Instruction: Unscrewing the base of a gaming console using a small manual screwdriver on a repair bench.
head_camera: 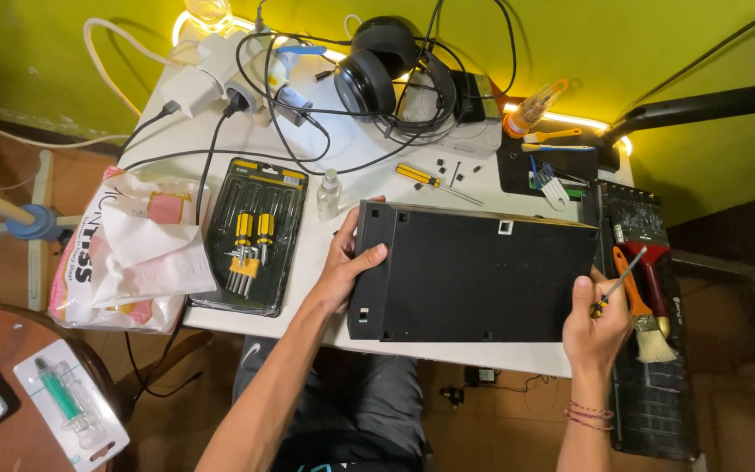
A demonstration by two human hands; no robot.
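Note:
A flat black rectangular device case [474,275] lies on the white table [308,175]. My left hand [349,262] grips its left edge, thumb on top. My right hand [594,328] rests at the case's right edge and holds a small screwdriver [619,280] with its thin shaft pointing up and to the right.
A screwdriver set in a black pack [253,236] lies left of the case, beside a crumpled plastic bag [133,253]. Behind are a small clear bottle [329,194], a loose yellow screwdriver [434,182], headphones [391,74], cables and chargers. Brushes [644,301] lie right.

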